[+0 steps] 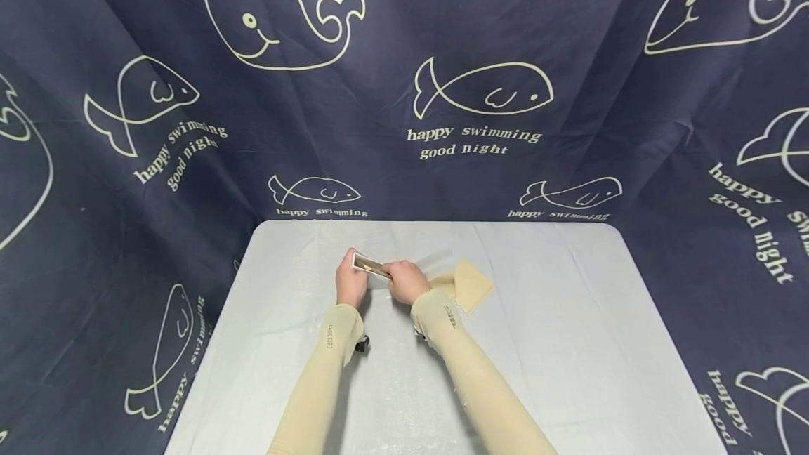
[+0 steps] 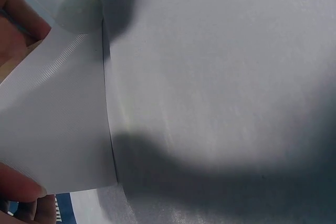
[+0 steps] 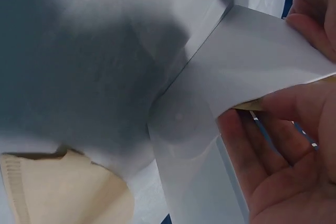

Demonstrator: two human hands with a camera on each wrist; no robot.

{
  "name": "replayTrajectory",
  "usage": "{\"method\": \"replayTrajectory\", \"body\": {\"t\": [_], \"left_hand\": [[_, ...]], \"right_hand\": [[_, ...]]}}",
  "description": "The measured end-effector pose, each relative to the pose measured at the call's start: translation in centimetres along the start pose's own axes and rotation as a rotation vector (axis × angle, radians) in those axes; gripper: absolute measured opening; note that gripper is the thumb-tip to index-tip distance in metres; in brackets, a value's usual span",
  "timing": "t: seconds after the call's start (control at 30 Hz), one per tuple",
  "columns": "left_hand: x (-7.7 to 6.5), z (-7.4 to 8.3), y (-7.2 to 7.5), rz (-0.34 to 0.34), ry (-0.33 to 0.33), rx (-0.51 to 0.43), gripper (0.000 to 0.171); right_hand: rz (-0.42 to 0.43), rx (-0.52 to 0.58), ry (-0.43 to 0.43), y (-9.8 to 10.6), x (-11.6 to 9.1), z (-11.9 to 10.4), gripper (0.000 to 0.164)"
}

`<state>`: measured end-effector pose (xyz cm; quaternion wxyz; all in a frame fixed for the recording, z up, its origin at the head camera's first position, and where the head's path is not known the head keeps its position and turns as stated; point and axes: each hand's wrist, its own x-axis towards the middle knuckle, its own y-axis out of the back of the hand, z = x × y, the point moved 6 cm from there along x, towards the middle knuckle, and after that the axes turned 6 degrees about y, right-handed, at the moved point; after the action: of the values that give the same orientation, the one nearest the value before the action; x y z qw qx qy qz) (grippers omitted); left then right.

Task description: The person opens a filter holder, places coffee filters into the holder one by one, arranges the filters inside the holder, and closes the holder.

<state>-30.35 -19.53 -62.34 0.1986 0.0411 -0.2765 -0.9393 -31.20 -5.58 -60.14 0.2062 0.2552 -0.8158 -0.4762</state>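
A white, box-like plastic sleeve (image 1: 369,267) is tilted up above the table between my hands, its narrow mouth facing me with something brown inside. My left hand (image 1: 351,279) grips its left end, thumb on the white wall in the left wrist view. At the mouth, my right hand (image 1: 407,281) pinches the brown paper (image 3: 248,105), mostly hidden behind the wall. A translucent lid flap (image 3: 207,182) with a round cut-out extends past the right hand. Beside that hand lies a tan paper coffee filter (image 3: 68,192) with a crimped edge.
The white-covered table (image 1: 537,343) has rounded far corners. Behind and to both sides hangs a dark blue curtain (image 1: 385,90) printed with fish and whales. More tan filter paper (image 1: 472,286) lies right of the right hand, on the table.
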Motion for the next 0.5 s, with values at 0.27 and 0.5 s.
{"method": "replayTrajectory", "body": {"t": [0.27,0.5], "left_hand": [[-0.1,-0.1,0.1,0.006,-0.026,-0.012,0.01],[0.0,-0.1,0.1,0.012,-0.015,-0.007,0.013]], "right_hand": [[-0.04,0.043,-0.015,-1.0,-0.1,-0.4,0.037],[-0.048,0.091,-0.024,-1.3,0.1,-0.6,0.028]]}}
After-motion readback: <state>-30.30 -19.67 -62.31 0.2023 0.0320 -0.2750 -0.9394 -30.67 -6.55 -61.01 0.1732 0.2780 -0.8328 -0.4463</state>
